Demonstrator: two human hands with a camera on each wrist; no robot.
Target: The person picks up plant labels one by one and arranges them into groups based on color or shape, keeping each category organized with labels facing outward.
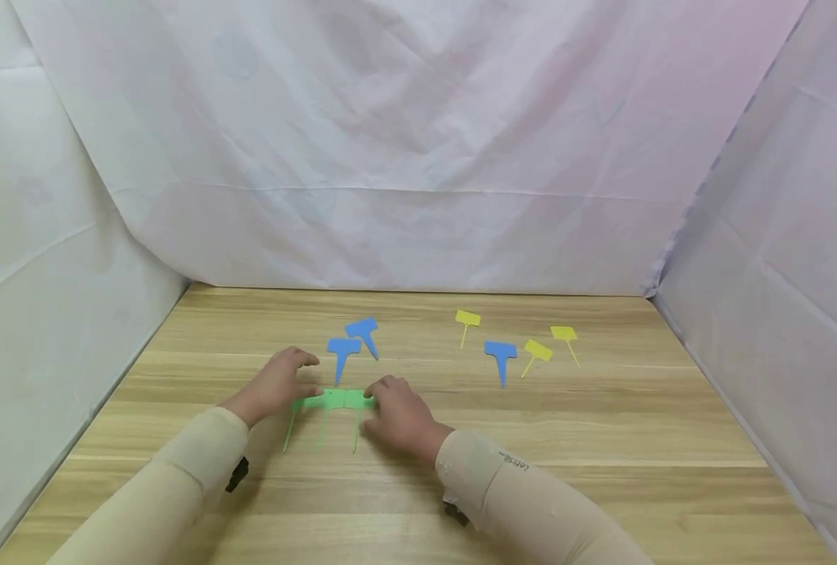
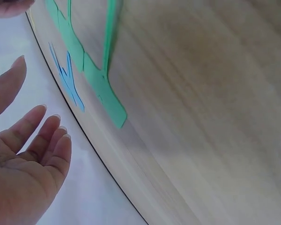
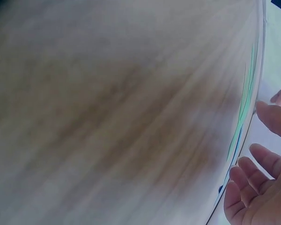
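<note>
Three green T-shaped plant labels lie side by side on the wooden table, heads meeting in a row and stems toward me. My left hand hovers at the row's left end, thumb near the leftmost head. In the left wrist view its fingers are spread and hold nothing beside the nearest green label. At the right end is my right hand, fingertips over the last head; whether they touch it I cannot tell. The right wrist view shows its fingers loosely bent around nothing.
Two blue plant labels lie just beyond the green row, close together. Farther right lie another blue label and three yellow labels. White cloth hangs behind the table and along both sides.
</note>
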